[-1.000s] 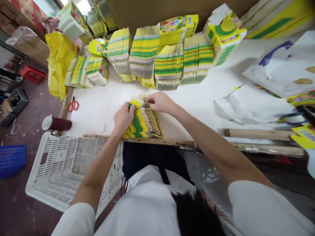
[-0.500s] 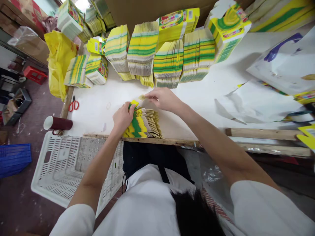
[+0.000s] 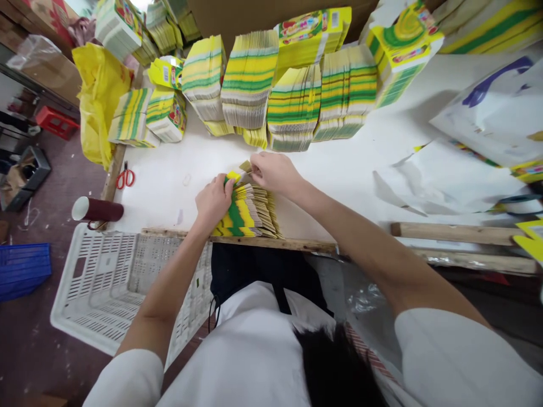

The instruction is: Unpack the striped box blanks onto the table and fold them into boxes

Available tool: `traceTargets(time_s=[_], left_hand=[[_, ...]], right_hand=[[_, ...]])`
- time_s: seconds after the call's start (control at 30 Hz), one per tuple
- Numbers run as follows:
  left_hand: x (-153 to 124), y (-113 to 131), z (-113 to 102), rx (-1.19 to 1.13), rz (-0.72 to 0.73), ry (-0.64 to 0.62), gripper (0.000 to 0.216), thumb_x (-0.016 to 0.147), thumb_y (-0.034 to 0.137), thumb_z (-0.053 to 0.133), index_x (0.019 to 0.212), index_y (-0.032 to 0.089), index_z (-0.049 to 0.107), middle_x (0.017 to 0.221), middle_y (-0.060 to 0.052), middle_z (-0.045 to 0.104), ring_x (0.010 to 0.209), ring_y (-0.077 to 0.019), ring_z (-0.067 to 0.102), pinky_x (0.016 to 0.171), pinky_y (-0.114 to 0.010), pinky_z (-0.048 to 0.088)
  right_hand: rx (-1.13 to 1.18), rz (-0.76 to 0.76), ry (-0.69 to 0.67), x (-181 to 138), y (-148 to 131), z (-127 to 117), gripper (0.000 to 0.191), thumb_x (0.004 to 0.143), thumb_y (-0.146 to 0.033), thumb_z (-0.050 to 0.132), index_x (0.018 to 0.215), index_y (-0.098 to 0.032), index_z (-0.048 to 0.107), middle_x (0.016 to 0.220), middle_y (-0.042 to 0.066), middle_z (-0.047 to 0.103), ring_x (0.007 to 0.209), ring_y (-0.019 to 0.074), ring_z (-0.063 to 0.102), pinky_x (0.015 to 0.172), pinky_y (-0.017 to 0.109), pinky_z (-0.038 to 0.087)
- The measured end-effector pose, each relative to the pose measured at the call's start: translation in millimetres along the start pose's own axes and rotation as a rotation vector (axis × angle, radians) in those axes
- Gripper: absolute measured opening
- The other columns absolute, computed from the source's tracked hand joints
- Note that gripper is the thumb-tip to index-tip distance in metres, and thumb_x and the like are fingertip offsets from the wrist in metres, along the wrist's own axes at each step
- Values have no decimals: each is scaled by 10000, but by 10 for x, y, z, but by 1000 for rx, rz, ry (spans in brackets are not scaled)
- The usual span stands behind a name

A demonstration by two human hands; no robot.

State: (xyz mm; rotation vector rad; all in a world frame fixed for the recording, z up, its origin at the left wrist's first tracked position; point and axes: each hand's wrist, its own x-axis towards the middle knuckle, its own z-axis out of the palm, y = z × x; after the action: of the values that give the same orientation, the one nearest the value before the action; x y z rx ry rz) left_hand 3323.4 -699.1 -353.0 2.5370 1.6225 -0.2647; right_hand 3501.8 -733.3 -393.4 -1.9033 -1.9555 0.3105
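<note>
A row of flat yellow-and-green printed cartons point(image 3: 244, 217) lies at the front edge of the white table, its ends fanned to the right. My left hand point(image 3: 214, 200) is closed on the far-left end of that row, thumb on top of a carton. Just right of it, my right hand point(image 3: 275, 171) pinches the raised flap of a carton point(image 3: 245, 166) at the row's far end. The fingertips partly cover this flap. Behind my hands stand packed bundles of flat cartons point(image 3: 248, 85).
Red-handled scissors point(image 3: 125, 178) and a dark red mug point(image 3: 99, 210) lying on its side are at the table's left. A white plastic basket point(image 3: 91, 282) stands below the front edge. At right lie white plastic sheets point(image 3: 458, 175) and wooden bars point(image 3: 453, 232).
My right hand has shifted slightly left, its fingers now curled more tightly at the carton flap. My left hand stays on the row. The view has moved a little.
</note>
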Motion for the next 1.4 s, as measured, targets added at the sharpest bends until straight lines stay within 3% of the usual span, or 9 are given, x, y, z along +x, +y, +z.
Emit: traceTargets(time_s=[0.23,0.37,0.5,0.63,0.83,1.07,1.27,1.33,1.4], left_hand=[[-3,-32,31,8,67,13,444,1015,415,279,1354,198,468,1286,-118,634,1095,-295,638,844,-370,477],[-17,-35,23,-11,60,11,428,1011,350,265,1359,195,460,1285,-120,635,1053,-290,657,842,-379,481],[-28,-52,13,-29,58,5,428,1011,340,253,1361,197,453,1295,-123,634,1036,-293,662,854,-402,484],[-28,-71,5,-41,85,-7,435,1008,344,255,1374,204,443,1299,-120,635,1024,-290,664,856,-399,486],[-38,-55,1,-66,62,-1,432,1011,345,264,1371,198,451,1309,-110,631,1089,-282,643,873,-380,478],[-45,-35,6,-130,17,0,434,1034,434,212,1305,249,496,1302,-63,642,1144,-241,615,879,-333,462],[-3,-26,-2,-104,-13,-19,397,1028,435,238,1205,270,554,1213,-49,683,1100,-255,633,835,-336,455],[-4,-18,-7,-93,-4,-19,400,1030,434,233,1195,269,557,1201,-50,688,1087,-252,639,823,-333,453],[-13,-8,-12,-73,-1,-21,403,1032,429,225,1189,264,557,1187,-50,693,1068,-246,645,813,-326,451]], right_hand=[[-60,75,-8,150,-124,43,317,868,-216,481,1083,-95,681,987,179,723,850,283,634,695,347,382],[1,178,17,188,-248,82,306,870,-193,471,998,-82,726,986,201,730,871,284,646,752,366,430],[303,315,-24,161,-319,101,224,823,-203,550,813,-109,752,783,119,725,758,221,631,719,326,453],[584,287,-93,85,-331,113,173,778,-251,624,753,-133,748,616,6,644,634,150,575,635,271,437],[368,289,-102,134,-303,98,238,787,-355,663,823,-142,763,806,79,729,742,195,615,666,294,435],[277,167,-105,109,-61,-48,281,776,-110,564,935,-179,785,921,57,765,847,212,659,733,303,450],[523,-119,-568,-128,123,-289,222,769,-128,635,877,-229,799,892,-8,778,799,159,667,746,264,473],[561,-177,-628,-190,144,-327,214,791,-155,633,891,-240,800,910,-11,781,804,162,666,750,271,473],[534,-165,-567,-211,152,-320,207,811,-176,625,903,-241,799,903,-4,778,803,167,659,751,280,464]])
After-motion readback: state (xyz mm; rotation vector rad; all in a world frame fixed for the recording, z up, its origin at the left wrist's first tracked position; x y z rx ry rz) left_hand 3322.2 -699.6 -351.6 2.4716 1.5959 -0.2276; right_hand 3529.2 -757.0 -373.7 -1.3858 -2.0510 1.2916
